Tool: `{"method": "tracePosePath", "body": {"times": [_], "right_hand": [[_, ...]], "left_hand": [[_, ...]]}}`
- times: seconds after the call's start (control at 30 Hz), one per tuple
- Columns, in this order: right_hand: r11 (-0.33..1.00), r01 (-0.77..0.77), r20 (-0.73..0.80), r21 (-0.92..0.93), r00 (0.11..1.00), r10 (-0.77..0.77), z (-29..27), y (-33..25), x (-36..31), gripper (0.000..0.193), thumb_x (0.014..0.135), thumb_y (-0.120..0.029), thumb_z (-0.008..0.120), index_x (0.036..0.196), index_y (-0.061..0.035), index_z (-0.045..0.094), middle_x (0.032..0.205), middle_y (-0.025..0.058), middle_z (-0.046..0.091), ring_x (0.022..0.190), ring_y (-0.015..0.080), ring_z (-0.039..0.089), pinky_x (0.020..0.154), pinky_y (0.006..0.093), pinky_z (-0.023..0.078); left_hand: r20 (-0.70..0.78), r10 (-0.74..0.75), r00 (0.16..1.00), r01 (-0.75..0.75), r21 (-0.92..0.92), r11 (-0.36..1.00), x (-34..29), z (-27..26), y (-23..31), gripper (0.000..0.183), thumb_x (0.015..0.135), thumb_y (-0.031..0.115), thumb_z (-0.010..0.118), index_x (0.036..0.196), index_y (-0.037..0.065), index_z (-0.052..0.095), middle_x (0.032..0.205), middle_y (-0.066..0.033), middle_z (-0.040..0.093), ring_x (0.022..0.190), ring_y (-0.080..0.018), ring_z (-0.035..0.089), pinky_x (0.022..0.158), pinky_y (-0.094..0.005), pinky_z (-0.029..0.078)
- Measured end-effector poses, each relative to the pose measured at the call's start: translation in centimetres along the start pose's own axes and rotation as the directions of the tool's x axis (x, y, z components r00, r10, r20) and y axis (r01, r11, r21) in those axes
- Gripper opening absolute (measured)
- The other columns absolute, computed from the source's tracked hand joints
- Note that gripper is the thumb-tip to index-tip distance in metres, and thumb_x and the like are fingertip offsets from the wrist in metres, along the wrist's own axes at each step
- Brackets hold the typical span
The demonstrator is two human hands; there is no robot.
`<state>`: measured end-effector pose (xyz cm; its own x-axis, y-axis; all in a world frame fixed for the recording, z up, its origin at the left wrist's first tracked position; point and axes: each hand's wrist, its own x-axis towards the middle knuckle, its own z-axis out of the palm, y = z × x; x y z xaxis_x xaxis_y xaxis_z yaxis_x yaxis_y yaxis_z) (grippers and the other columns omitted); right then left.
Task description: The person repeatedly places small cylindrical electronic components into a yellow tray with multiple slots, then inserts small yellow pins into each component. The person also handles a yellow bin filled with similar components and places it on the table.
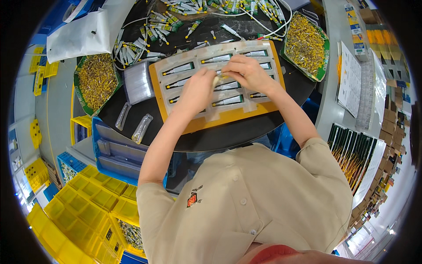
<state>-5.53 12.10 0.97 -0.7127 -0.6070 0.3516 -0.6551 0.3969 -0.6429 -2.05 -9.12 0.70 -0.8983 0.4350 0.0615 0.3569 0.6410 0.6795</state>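
My left hand (pixel 196 90) and my right hand (pixel 248 74) meet above the middle of a slotted tray (pixel 206 125) with an orange-yellow edge. The fingers of both are pinched together, nearly touching each other. Something small with a pale and yellowish look shows between them; its kind is too small and too covered to tell. Around my hands, small squeeze tubes (pixel 227 101) with white-and-green bodies and dark ends lie in the tray's slots. Part of the tray is hidden under my hands and wrists.
Loose yellow-capped tubes (pixel 189 6) are heaped at the table's back. Cartons of small yellow-headed pieces stand left (pixel 96 81) and right (pixel 304 44). A clear plastic stack (pixel 138 81) and two clear shells (pixel 142 129) lie left. White cable (pixel 288 17) crosses the back; a blue crate (pixel 118 149) sits below.
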Motion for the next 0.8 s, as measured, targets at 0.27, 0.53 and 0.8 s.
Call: {"method": "tracePosePath", "body": {"times": [0.27,0.53,0.8], "right_hand": [[0.974,0.054,-0.093,-0.219,0.993,-0.076,0.2,3.8,1.6,0.010,0.083,-0.007,0.071,0.092,-0.0029,0.067,0.090,0.0088,0.062,0.085,0.0282,0.061,0.073,0.0370,0.051],[0.957,0.061,-0.068,-0.283,0.994,-0.083,0.6,3.0,-1.4,0.016,0.079,-0.008,0.075,0.095,-0.0061,0.072,0.086,0.0074,0.062,0.083,0.0257,0.061,0.070,0.0352,0.050],[0.927,-0.100,-0.205,-0.360,0.978,0.026,-4.7,6.5,-4.1,0.017,0.083,-0.010,0.074,0.100,-0.0085,0.076,0.092,0.0060,0.062,0.089,0.0235,0.059,0.073,0.0328,0.051]], "left_hand": [[-0.217,-0.169,0.962,0.176,0.012,0.984,-2.1,-4.7,-4.7,0.014,0.097,0.015,0.055,0.104,0.007,0.063,0.107,-0.0180,0.062,0.098,-0.0414,0.061,0.080,-0.0478,0.050],[-0.448,0.017,0.894,-0.003,0.031,1.000,-1.2,-2.2,-4.4,0.015,0.086,0.001,0.062,0.100,0.003,0.064,0.120,-0.0139,0.058,0.107,-0.0355,0.054,0.091,-0.0425,0.046],[-0.330,-0.023,0.944,-0.025,-0.139,0.990,1.4,2.1,-0.4,0.019,0.084,-0.008,0.055,0.100,0.001,0.059,0.107,-0.0152,0.055,0.103,-0.0356,0.051,0.089,-0.0393,0.044]]}}
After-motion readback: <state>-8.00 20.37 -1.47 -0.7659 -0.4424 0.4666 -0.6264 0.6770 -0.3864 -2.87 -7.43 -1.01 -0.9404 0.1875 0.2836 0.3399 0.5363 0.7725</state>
